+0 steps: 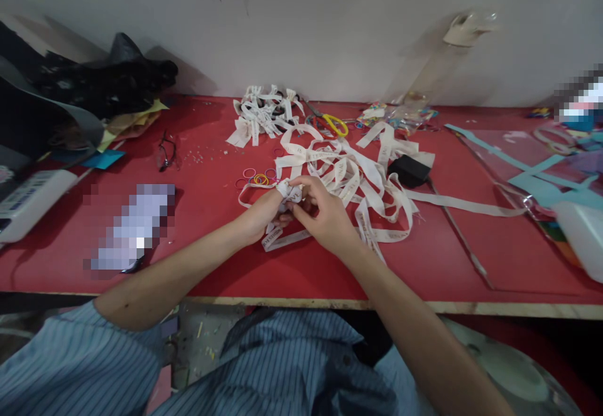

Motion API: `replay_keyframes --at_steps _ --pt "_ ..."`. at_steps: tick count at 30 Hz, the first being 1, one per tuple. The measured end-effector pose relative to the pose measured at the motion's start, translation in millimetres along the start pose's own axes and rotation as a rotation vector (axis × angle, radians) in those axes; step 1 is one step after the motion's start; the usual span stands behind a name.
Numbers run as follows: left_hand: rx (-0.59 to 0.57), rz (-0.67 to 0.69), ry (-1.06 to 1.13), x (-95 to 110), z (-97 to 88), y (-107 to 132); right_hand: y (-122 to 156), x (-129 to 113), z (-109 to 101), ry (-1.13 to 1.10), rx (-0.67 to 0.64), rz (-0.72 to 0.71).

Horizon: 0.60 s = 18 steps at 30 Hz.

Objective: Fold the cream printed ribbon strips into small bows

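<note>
Fingers (311, 185) of both hands were closed on a folded ribbon (288, 191) just above the red counter (207, 259).
The ribbon's white printed fold was pinched between the left hand (264, 215) and the right hand (330, 218), wrapped over the left fingertips, with its loose tail trailed beneath both hands onto the counter. Coloured rubber bands (257, 178) were seen just beyond the left hand, a tangled ribbon heap (351, 174) just past the right, and yellow-handled scissors (335, 125) and tied bows (264, 114) farther back.
</note>
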State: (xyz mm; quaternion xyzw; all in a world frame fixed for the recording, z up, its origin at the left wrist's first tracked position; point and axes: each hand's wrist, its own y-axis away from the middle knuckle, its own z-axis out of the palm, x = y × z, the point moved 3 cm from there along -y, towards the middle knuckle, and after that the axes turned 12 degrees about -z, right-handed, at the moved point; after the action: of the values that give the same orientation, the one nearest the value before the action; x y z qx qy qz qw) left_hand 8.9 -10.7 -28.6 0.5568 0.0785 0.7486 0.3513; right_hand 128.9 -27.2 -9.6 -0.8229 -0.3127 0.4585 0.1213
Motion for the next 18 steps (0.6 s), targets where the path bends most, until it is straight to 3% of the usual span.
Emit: replay_keyframes --at_steps 18 --pt "0.015 0.006 -0.006 -1.2 -1.9 0.3 0.3 0.1 0.0 0.006 -0.019 0.006"
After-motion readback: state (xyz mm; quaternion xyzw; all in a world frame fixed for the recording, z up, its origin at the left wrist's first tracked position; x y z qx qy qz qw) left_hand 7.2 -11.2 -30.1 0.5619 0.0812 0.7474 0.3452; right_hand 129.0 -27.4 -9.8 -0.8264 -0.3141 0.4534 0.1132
